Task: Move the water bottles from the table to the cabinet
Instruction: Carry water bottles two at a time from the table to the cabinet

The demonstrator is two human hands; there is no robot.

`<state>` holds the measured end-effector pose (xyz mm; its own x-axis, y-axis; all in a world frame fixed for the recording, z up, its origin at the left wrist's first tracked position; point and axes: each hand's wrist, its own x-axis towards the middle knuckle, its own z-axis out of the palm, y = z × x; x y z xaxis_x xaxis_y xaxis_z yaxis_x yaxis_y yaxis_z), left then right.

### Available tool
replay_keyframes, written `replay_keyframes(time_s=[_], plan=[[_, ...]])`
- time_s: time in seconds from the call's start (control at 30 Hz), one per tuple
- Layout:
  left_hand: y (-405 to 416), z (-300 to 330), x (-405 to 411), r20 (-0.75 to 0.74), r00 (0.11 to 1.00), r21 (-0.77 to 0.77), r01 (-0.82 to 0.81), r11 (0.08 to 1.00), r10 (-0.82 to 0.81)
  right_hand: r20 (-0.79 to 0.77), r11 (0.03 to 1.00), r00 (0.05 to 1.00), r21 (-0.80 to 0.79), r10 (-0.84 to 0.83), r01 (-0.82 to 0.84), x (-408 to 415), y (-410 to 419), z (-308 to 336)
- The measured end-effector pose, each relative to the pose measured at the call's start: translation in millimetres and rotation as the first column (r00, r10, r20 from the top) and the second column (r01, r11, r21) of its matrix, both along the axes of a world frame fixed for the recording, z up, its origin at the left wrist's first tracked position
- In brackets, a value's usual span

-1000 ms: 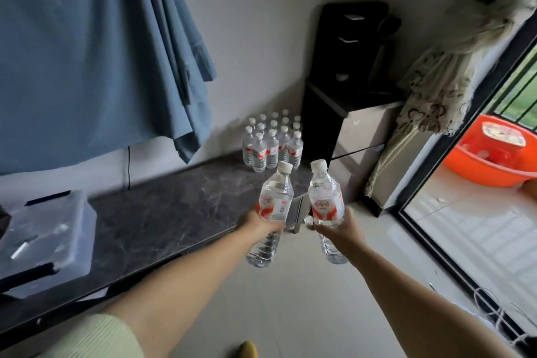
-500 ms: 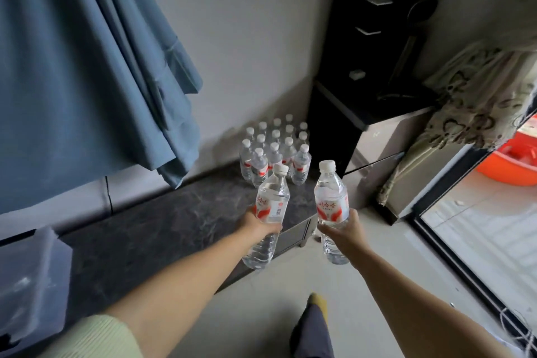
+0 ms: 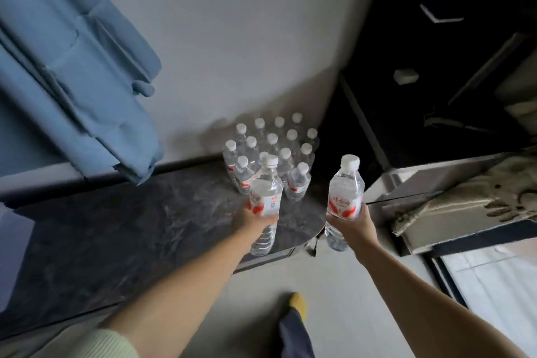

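Note:
My left hand [image 3: 250, 219] grips a clear water bottle [image 3: 266, 192] with a white cap and red-white label, held upright over the right end of a low dark marble-topped cabinet [image 3: 130, 229]. My right hand [image 3: 353, 222] holds a second, matching bottle [image 3: 345, 186] upright just past the cabinet's right end. Several identical bottles [image 3: 273, 151] stand clustered on the cabinet top in the far right corner against the wall, right behind the bottle in my left hand.
A blue cloth [image 3: 72, 61] hangs on the wall at left, its lower corner over the cabinet's back edge. A tall black unit [image 3: 436, 67] stands at right with a patterned curtain [image 3: 470, 197] draped beside it. My foot [image 3: 297, 304] is on the light floor below.
I have stepped closer to the cabinet's right end; both hands have carried their bottles forward, toward the bottle cluster. The view has tilted down and the orange basin has left the frame.

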<state>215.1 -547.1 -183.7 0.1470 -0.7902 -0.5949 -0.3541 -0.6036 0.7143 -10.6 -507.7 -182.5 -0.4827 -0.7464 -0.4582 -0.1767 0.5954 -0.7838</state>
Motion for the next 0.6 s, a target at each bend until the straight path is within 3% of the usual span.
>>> replay_keyframes(time_s=[0.13,0.47,0.6], plan=[[-14.0,-30.3,-16.0,-0.008,0.993,-0.011,-0.115,0.993,0.115,0.035,1.000,0.999,0.018,0.014,-0.014,-20.9,-28.3,-27.3],[-68.3,-135.1,-52.5,-0.084,0.972,-0.066,-0.227,0.972,0.221,0.074,0.997,0.997,0.079,-0.011,0.006,-35.1,-102.4,-144.2],[-86.9,-170.7,-74.1,-0.105,0.950,-0.162,-0.307,0.938,0.293,-0.024,0.997,1.000,0.073,0.002,-0.001,-32.3,-133.5,-188.0]])
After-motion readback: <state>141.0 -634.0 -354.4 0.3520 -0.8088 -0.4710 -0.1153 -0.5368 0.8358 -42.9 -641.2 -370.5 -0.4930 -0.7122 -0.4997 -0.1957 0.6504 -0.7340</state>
